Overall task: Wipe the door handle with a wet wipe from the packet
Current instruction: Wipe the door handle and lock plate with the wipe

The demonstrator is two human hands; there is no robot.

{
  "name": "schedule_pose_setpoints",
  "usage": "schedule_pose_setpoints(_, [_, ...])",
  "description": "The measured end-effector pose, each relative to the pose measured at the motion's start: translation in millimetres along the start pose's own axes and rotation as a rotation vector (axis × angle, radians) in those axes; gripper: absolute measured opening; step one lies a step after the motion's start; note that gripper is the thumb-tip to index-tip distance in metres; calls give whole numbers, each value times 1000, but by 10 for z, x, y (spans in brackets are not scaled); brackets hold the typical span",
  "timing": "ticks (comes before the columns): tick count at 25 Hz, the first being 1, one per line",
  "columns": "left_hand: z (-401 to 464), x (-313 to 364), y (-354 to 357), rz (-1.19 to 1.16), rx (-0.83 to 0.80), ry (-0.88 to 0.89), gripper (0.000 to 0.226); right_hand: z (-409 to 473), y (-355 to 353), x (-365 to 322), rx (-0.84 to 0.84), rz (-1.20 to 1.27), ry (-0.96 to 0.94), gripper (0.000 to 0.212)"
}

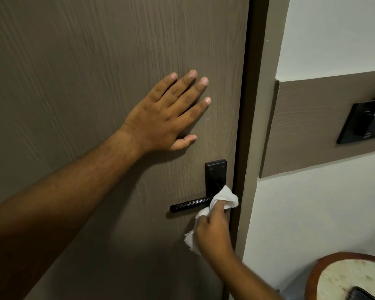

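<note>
The left hand point(160, 118) lies flat on the brown door point(74, 61), fingers point(191, 87) spread. Below them, the right hand point(214, 230) pinches a white wet wipe point(225, 197) against the black lever handle point(188, 205) by its backplate point(215, 176): wiping is under way. Next, I'd judge, slide toward the bare tip. Right of the fingers: doorframe point(258, 126), card holder point(364, 122), round desk point(342, 278).

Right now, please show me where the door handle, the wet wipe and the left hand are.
door handle point(187, 203): head view, on the lever's bare middle.
wet wipe point(226, 196): head view, on its upper bunched part.
left hand point(160, 118): head view, on its back.
</note>
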State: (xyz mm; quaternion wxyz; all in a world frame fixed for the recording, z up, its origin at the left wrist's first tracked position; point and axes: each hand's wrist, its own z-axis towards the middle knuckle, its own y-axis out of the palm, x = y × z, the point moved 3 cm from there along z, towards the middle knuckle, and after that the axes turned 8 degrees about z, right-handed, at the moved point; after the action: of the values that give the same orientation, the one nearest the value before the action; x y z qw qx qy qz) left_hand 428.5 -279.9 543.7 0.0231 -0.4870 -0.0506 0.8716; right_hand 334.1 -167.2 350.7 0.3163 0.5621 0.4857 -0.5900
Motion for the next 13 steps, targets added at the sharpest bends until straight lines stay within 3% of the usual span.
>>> schedule_pose_setpoints(2, [4,1,2,0,3,4,79,-56,128,-40,-19,101,23,61])
schedule_pose_setpoints(6, [7,-14,4,-5,11,-4,78,-142,57,-43,-89,406,139,52])
schedule_pose_setpoints(9, [-3,5,13,3,1,0,79,-221,-240,92,20,471,48,40])
schedule_pose_setpoints(12, [6,-47,23,2,-5,8,79,-18,-346,231,205,-18,-252,28])
schedule_pose_setpoints(13, [4,-63,23,2,-3,11,79,91,-313,243,223,-219,-376,35])
